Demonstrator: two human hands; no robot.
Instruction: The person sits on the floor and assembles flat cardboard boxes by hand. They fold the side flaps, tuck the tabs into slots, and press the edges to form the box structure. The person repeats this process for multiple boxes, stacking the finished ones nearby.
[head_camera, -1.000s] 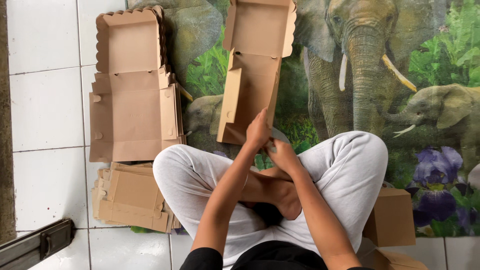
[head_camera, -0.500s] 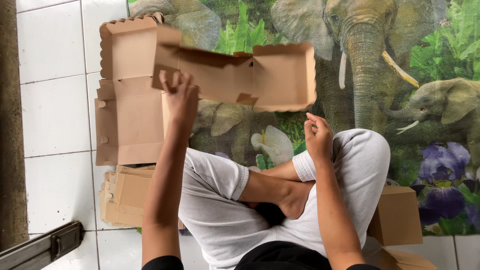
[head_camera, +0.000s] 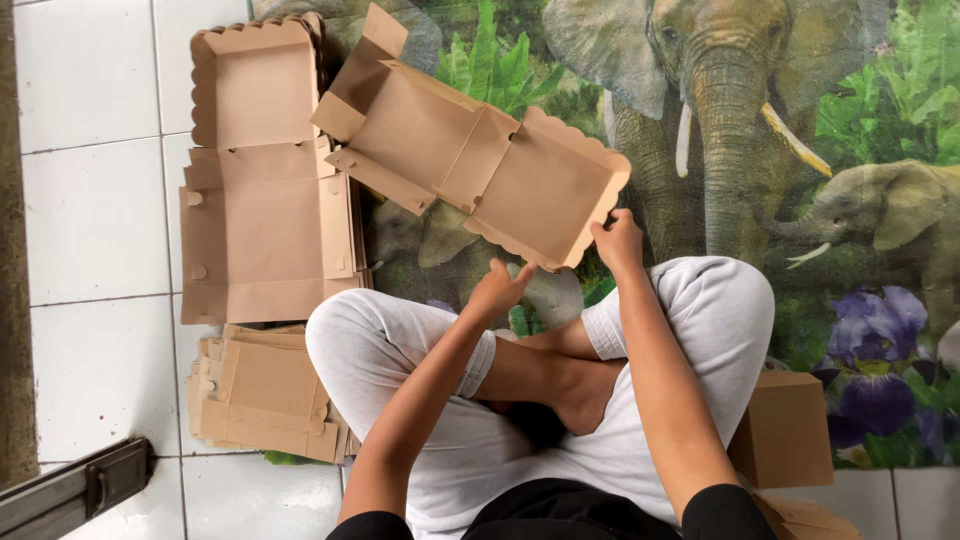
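I sit cross-legged on a mat printed with elephants (head_camera: 720, 110). A flat, unfolded brown cardboard box blank (head_camera: 470, 150) with scalloped edges hangs tilted in front of me. My right hand (head_camera: 617, 240) grips its near right edge. My left hand (head_camera: 497, 290) is just under the blank's near edge, fingers apart, touching or almost touching it. Both forearms reach forward over my knees in light grey trousers.
A stack of open flat box blanks (head_camera: 265, 170) lies on the white tiles at the left. A second pile of folded blanks (head_camera: 265, 395) sits beside my left knee. An assembled brown box (head_camera: 785, 430) stands by my right knee. A dark metal bar (head_camera: 70, 490) lies at bottom left.
The blank swung from upright to lying sideways. My left hand carried it left, then let go and dropped below it; my right hand rose from my knee and took its right edge.
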